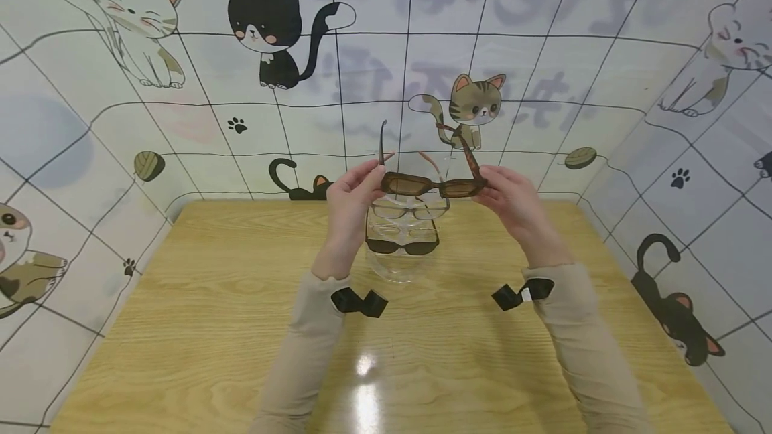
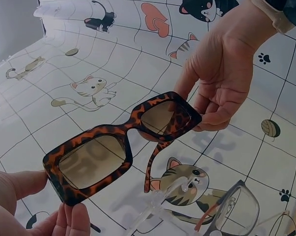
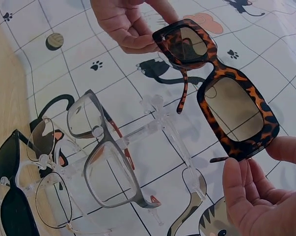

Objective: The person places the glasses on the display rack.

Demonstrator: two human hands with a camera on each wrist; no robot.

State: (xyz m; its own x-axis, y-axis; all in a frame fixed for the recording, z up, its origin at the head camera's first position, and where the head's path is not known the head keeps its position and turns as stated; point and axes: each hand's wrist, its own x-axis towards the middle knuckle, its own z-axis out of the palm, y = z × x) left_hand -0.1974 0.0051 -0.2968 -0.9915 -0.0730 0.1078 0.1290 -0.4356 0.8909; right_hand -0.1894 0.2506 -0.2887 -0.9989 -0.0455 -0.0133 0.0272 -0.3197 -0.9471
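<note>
Both hands hold a pair of tortoiseshell sunglasses (image 1: 433,185) with thick rectangular rims and brown lenses, raised above the upper part of a clear display stand (image 3: 162,118). The left hand (image 1: 352,196) pinches one outer corner of the frame between thumb and fingers. At the opposite corner, the right hand (image 1: 511,198) grips it the same way. The temples are unfolded and point away toward the back wall. Just below the sunglasses, grey-framed glasses (image 3: 113,172) sit on the stand. Lower on it are round thin-wire glasses (image 3: 53,199) and black sunglasses (image 3: 13,206).
The stand's clear base (image 1: 399,278) rests on a wood-grain table (image 1: 241,286). A white gridded backdrop (image 1: 386,59) with cartoon cats rises behind and on both sides. Black straps (image 1: 360,301) circle the wrists over beige sleeves.
</note>
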